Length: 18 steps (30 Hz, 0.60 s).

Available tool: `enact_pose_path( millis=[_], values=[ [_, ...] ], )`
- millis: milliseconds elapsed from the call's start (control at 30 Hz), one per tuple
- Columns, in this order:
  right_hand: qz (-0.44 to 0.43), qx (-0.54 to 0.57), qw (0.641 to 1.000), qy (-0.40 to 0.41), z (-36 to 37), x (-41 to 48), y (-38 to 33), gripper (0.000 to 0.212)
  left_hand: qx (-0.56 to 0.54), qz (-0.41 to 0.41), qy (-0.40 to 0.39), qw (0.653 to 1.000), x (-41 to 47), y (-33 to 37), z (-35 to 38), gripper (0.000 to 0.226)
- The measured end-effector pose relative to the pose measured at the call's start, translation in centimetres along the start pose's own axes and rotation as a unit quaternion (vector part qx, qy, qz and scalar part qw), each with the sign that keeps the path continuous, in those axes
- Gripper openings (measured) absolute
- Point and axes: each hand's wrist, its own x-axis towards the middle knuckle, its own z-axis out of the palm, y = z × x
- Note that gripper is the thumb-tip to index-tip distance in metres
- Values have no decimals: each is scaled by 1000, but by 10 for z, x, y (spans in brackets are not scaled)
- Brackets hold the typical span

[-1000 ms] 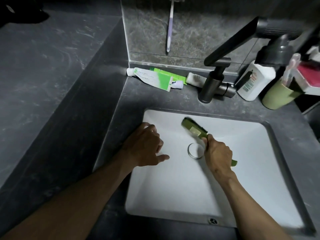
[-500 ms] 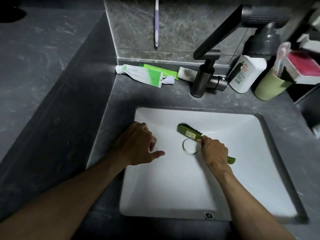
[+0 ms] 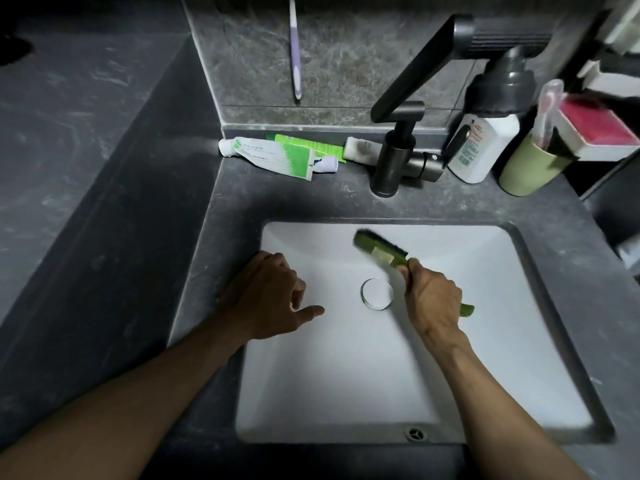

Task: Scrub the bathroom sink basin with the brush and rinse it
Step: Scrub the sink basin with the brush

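Observation:
A white rectangular sink basin (image 3: 346,382) is set into a dark stone counter. My right hand (image 3: 433,299) grips the handle of a green brush (image 3: 379,251), whose dark bristled head lies against the basin's far slope, above the round drain plug (image 3: 376,294). The handle's end sticks out past my palm on the right. My left hand (image 3: 266,299) rests on the basin's left rim, fingers loosely curled and thumb pointing toward the drain, holding nothing. A black angular faucet (image 3: 398,147) stands behind the basin; no water runs from it.
Along the back ledge lie a white-green toothpaste tube (image 3: 273,155) and a second small tube. Right of the faucet stand a white pump bottle (image 3: 485,143), a pale green cup (image 3: 526,168) with toothbrushes, and a red-topped box (image 3: 595,128). A purple toothbrush (image 3: 295,53) hangs on the wall.
The brush head slid up the basin's far slope, away from the drain and a little to the right. My left hand stayed on the rim. The camera view shifted slightly.

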Motion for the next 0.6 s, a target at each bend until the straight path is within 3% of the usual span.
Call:
enact_pose_path(
  millis=[67,233,433,600],
  values=[
    [19,39,999,10,-5,0,-6,36,5,1,3,1000,0,-1,1,65],
    [7,-44,993,-107,3,-4,-4,34,20,4,-11,1000,-1,1,0,66],
    [-41,-14,999,-10,-29,2,-20,34,18,2,-17,1000,0,0,-1,70],
    [-90,-58,994,5,-53,25,-9,35,17,8,-6,1000,-1,-1,-1,69]
  ],
)
